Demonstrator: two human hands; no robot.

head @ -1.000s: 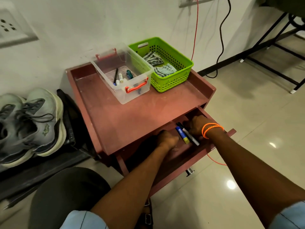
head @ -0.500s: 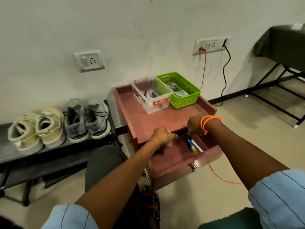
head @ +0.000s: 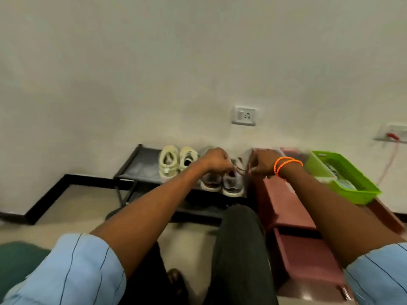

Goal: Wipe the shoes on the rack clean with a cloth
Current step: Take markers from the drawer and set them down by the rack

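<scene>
Two pairs of shoes stand on a low black rack (head: 141, 165) against the wall: a cream pair (head: 169, 160) on the left and a grey pair (head: 233, 186) with dark laces on the right. My left hand (head: 217, 160) hovers in front of the grey pair, fingers curled into a fist. My right hand (head: 263, 165), with orange bands on the wrist, is curled the same way just to its right. I see nothing held in either fist; the frame is blurred. Folded striped cloths (head: 338, 171) lie in a green basket (head: 361, 195).
A red-brown side table (head: 280, 197) stands right of the rack, carrying the green basket, with its drawer (head: 308, 256) pulled open. My knee (head: 240, 238) in dark trousers is below the hands. A wall socket (head: 244, 115) sits above the shoes.
Both hands have left the drawer and table edge and risen to the left, in front of the grey shoes. The view has swung left toward the rack. The drawer is still open.
</scene>
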